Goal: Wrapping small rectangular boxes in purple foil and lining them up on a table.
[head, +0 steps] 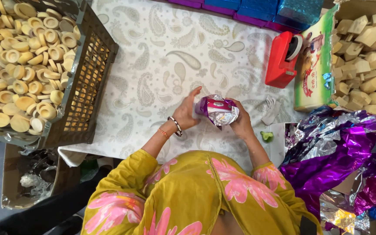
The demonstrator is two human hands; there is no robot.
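Gripping the purple-and-silver foil-wrapped packet (218, 111) in the right hand (241, 124), left hand (188, 112) open-fingered beside it; risking torn foil if pulled hard.

Head view, looking down. Both forearms extend forward from yellow, pink-flowered sleeves and converge at mid-frame. Left hand (187, 112): wrist ringed by a beaded bracelet and an orange thread; palm turned inward toward the other hand, fingers straight and raised, their tips at the level of the opposing grip, not closed. Right hand (241, 123): fingers curled, closed in a grip from the right side, thumb on top, wrist slightly bent. The hands lie just beside each other.
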